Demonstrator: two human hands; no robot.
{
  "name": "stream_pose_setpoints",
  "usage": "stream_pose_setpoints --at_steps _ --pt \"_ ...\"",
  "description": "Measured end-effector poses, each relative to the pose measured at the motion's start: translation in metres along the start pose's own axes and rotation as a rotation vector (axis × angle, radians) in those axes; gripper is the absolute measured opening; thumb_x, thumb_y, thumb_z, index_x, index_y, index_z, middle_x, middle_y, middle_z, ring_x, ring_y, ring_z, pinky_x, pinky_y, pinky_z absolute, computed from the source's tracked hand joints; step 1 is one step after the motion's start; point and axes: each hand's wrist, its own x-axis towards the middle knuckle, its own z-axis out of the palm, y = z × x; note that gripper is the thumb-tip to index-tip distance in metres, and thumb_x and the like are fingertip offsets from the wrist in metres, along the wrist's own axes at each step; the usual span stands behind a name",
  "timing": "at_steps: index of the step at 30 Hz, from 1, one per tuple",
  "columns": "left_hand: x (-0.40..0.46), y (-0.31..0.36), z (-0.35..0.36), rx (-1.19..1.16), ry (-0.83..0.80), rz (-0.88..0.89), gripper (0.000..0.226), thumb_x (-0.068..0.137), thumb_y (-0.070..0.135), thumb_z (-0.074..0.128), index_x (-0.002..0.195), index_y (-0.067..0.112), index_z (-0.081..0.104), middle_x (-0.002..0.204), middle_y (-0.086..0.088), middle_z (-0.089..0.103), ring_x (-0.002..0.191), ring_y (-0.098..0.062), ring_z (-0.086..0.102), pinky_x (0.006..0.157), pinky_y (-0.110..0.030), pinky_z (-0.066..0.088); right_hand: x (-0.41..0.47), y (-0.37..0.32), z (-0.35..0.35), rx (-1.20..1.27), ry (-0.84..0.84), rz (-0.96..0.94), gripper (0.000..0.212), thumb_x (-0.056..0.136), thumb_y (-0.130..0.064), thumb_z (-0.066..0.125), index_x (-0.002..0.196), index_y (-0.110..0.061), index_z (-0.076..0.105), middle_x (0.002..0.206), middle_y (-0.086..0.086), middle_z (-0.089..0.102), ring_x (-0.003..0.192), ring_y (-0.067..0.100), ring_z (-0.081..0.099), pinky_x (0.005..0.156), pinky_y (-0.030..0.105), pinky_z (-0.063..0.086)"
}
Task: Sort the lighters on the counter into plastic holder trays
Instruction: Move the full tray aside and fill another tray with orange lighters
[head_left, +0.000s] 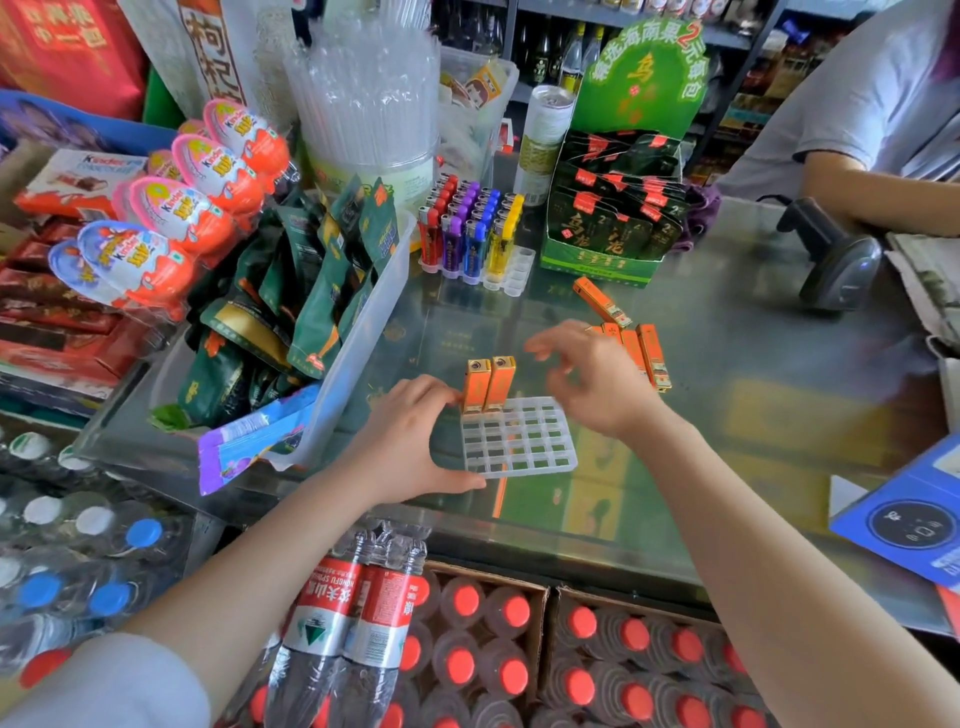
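The right hand (587, 374), fingers spread and empty, hovers just near-left of the loose orange lighters (649, 358) lying lengthwise far-to-near; the left hand (410, 436) steadies the clear tray (519, 441).

Glass counter (727, 364) under trays (519, 436), lighters (647, 353)

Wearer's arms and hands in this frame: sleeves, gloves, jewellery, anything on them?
Both forearms are bare. The left hand and right hand have no gloves, rings or watch visible. Only a white short sleeve shows on the left upper arm; the right hand is motion-blurred.
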Motion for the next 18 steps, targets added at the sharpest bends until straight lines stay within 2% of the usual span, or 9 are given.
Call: stream_pose_setpoints --at_steps 2,3,7,10,14,18 --pt "0.003 -0.001 -0.002 -0.009 -0.012 -0.008 0.088 0.05 0.073 0.054 0.116 0.015 0.05 0.115 0.003 0.049 0.106 -0.013 0.043 0.092 -0.029 0.036 0.014 0.017 -0.005 -0.045 0.191 0.195 0.027 0.086 -0.003 0.046 0.107 -0.007 0.062 0.11 0.011 0.062 0.081 0.016 0.053 0.072 0.025 0.043" --pt "0.005 -0.001 -0.002 -0.008 -0.022 -0.01 0.089 0.05 0.072 0.054 0.119 0.016 0.049 0.117 0.004 0.047 0.107 -0.012 0.042 0.094 -0.029 0.035 0.022 0.027 -0.006 -0.091 0.232 0.288 0.027 0.089 -0.006 0.043 0.109 -0.007 0.061 0.115 0.013 0.061 0.086 0.022 0.056 0.071 0.026 0.042" --pt "0.01 -0.004 0.0 0.013 -0.087 -0.029 0.091 0.058 0.059 0.07 0.132 0.019 0.035 0.129 0.007 0.038 0.118 -0.01 0.034 0.103 -0.033 0.031 0.048 0.055 -0.006 -0.337 0.169 0.497 0.034 0.092 -0.011 0.035 0.122 -0.008 0.051 0.126 0.017 0.051 0.113 0.035 0.043 0.088 0.042 0.041" --pt "0.01 -0.007 0.002 -0.011 -0.116 -0.049 0.097 0.058 0.062 0.067 0.137 0.023 0.026 0.136 0.011 0.032 0.121 -0.009 0.031 0.105 -0.039 0.031 0.062 0.064 -0.004 -0.437 0.102 0.551 0.03 0.093 -0.014 0.036 0.118 -0.008 0.05 0.125 0.017 0.051 0.116 0.036 0.039 0.091 0.044 0.037" --pt "0.012 -0.005 0.0 -0.062 -0.105 -0.022 0.087 0.056 0.066 0.056 0.131 0.029 0.033 0.125 0.02 0.036 0.11 -0.005 0.034 0.101 -0.039 0.033 0.078 0.072 0.001 -0.467 0.072 0.591 0.022 0.088 -0.009 0.044 0.106 -0.004 0.056 0.114 0.019 0.056 0.11 0.037 0.043 0.088 0.042 0.039" --pt "0.012 -0.006 0.004 -0.093 -0.05 -0.006 0.084 0.056 0.065 0.058 0.129 0.028 0.037 0.119 0.02 0.04 0.102 -0.007 0.037 0.096 -0.039 0.036 0.081 0.066 0.007 -0.431 0.075 0.456 0.029 0.088 -0.005 0.045 0.115 -0.012 0.055 0.118 0.016 0.055 0.111 0.035 0.044 0.092 0.041 0.037"
